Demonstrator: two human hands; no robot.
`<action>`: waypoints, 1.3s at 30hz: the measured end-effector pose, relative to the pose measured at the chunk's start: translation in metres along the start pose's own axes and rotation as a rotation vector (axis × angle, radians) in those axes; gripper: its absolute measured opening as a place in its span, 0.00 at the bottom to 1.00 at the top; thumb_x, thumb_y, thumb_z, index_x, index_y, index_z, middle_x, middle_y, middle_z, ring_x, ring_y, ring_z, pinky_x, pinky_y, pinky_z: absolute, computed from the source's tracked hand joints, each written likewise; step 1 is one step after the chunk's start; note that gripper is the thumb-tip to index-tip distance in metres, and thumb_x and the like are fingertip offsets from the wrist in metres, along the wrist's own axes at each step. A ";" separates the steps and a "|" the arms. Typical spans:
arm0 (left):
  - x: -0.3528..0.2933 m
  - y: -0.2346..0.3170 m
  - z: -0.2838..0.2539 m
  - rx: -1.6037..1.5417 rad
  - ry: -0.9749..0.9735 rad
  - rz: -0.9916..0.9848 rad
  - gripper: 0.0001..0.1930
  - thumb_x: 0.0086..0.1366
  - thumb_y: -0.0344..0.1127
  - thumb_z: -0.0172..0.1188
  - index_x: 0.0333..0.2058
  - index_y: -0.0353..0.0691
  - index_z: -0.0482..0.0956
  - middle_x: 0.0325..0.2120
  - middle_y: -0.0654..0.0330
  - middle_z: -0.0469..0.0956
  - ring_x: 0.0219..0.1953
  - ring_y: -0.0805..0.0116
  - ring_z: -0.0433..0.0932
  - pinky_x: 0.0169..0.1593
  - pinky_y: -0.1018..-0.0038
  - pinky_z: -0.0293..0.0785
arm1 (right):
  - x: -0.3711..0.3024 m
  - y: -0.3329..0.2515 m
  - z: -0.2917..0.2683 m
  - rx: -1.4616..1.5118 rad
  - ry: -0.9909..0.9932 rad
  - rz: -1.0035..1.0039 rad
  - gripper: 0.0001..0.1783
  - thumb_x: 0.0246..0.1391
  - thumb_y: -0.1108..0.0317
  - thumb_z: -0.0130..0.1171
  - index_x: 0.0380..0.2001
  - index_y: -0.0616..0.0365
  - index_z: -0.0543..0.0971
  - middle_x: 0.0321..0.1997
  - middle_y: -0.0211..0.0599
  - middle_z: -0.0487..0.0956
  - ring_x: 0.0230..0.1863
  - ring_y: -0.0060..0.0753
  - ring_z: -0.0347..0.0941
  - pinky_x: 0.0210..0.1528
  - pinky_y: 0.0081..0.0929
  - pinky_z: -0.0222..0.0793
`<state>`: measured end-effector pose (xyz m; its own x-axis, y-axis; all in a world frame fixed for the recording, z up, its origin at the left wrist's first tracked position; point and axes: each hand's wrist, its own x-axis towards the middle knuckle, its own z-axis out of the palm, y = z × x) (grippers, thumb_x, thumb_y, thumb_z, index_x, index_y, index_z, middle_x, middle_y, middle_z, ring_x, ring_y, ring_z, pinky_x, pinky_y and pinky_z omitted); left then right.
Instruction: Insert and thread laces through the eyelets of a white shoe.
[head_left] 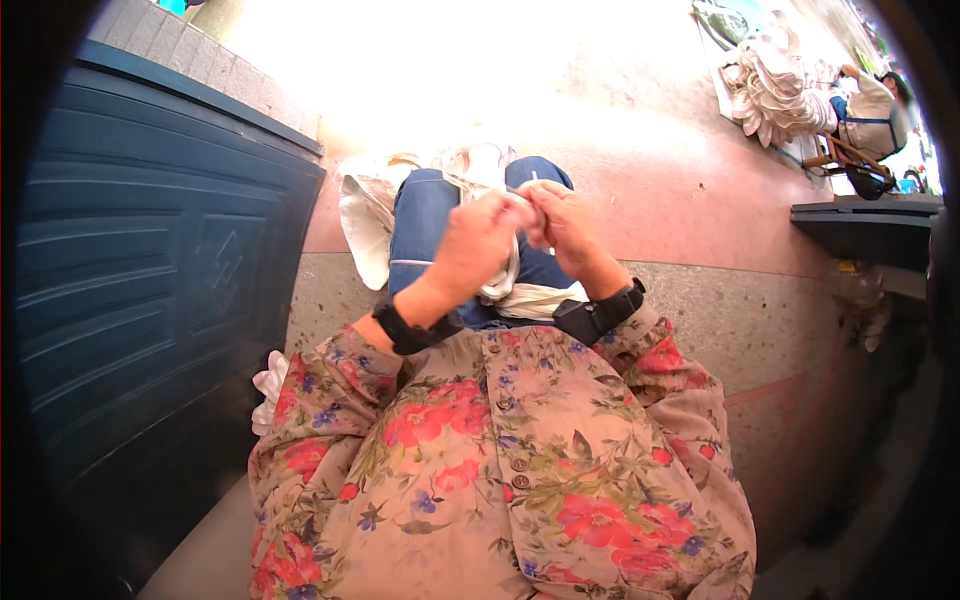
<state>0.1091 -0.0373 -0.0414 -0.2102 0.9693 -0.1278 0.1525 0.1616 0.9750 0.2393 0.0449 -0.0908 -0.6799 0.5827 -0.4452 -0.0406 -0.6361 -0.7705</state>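
Over jeans [422, 222], left hand [476, 247] and right hand [572, 230] together, grips curled (how tightly, on what: unclear)

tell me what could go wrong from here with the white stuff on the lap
Loose white material lies across the lap, so it might slide off if the knees shift.

The left hand and right hand meet with curled fingers; anything thin pinched there, too blurred to confirm, could slip.

White cloth beside the left leg could pick up dirt from the floor.
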 end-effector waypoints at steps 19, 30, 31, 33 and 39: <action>0.002 -0.044 -0.028 0.127 0.063 -0.154 0.09 0.58 0.30 0.50 0.32 0.32 0.75 0.22 0.66 0.72 0.25 0.79 0.66 0.30 0.80 0.64 | 0.022 0.039 0.046 -0.315 0.128 -0.480 0.12 0.53 0.67 0.51 0.36 0.63 0.76 0.35 0.32 0.74 0.37 0.19 0.68 0.39 0.17 0.63; 0.103 -0.060 -0.054 0.921 -0.437 -0.160 0.13 0.46 0.40 0.62 0.28 0.38 0.77 0.24 0.50 0.76 0.30 0.59 0.75 0.36 0.68 0.70 | -0.009 -0.054 0.044 -0.366 0.030 -0.600 0.12 0.56 0.66 0.48 0.34 0.66 0.75 0.22 0.31 0.76 0.27 0.18 0.70 0.35 0.16 0.65; 0.105 -0.072 -0.059 0.831 -0.399 -0.117 0.12 0.44 0.40 0.64 0.25 0.38 0.77 0.19 0.54 0.75 0.27 0.63 0.75 0.32 0.71 0.69 | -0.015 -0.072 0.046 -0.365 0.002 -0.631 0.12 0.56 0.67 0.49 0.34 0.66 0.75 0.21 0.31 0.75 0.26 0.17 0.70 0.33 0.16 0.65; 0.113 -0.082 -0.064 0.737 -0.461 -0.128 0.11 0.45 0.38 0.63 0.25 0.38 0.77 0.19 0.57 0.75 0.26 0.66 0.74 0.31 0.73 0.69 | -0.029 -0.113 0.053 -0.421 -0.048 -0.746 0.12 0.56 0.66 0.48 0.35 0.64 0.74 0.21 0.30 0.74 0.25 0.19 0.70 0.35 0.17 0.65; 0.117 -0.091 -0.074 0.311 -0.519 -0.217 0.11 0.48 0.31 0.58 0.33 0.35 0.74 0.21 0.62 0.74 0.26 0.73 0.72 0.33 0.78 0.68 | -0.068 -0.236 0.087 -0.793 0.045 -1.458 0.17 0.57 0.60 0.45 0.33 0.66 0.71 0.16 0.25 0.66 0.20 0.23 0.64 0.26 0.19 0.62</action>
<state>-0.0005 0.0475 -0.1316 0.2149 0.8597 -0.4634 0.4480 0.3348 0.8289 0.2314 0.1114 0.1616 -0.3868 0.4411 0.8099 -0.2142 0.8112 -0.5441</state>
